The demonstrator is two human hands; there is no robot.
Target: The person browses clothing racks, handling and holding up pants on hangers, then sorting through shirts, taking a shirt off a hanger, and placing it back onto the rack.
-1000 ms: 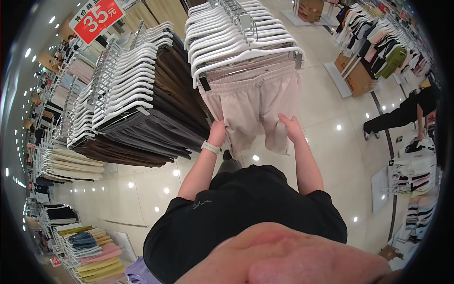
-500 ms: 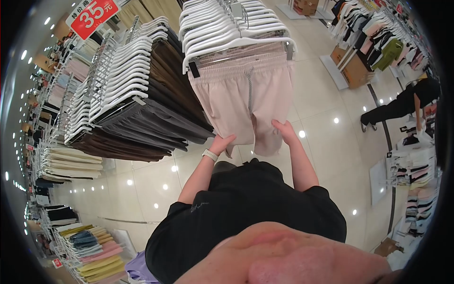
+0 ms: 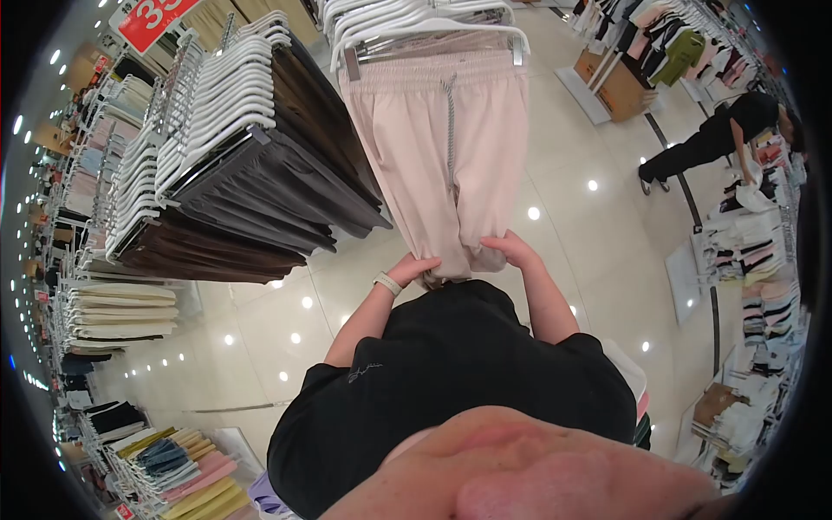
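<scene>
Pale pink trousers [image 3: 416, 130] with an elastic waistband and a grey drawstring hang by clips from a white hanger [image 3: 433, 39] at the front of a packed rack. My left hand [image 3: 411, 269], with a light watch on the wrist, grips the lower part of one leg, thumb on top. On the other leg, my right hand [image 3: 511, 250] holds the fabric in the same way. Both legs are drawn toward my body, and the fingers beneath the cloth are hidden.
To the left stands a rack of dark grey and brown trousers [image 3: 269, 191] on white hangers [image 3: 225, 95]. A red price sign [image 3: 156, 22] is above it. A person in dark clothes [image 3: 719, 139] bends at shelves on the right. Glossy tiled floor [image 3: 572, 217] lies between the racks.
My hands have slid lower on the legs and drawn them closer to my body. The trousers now hang longer and straighter. The view has shifted, so the racks sit higher in the frame.
</scene>
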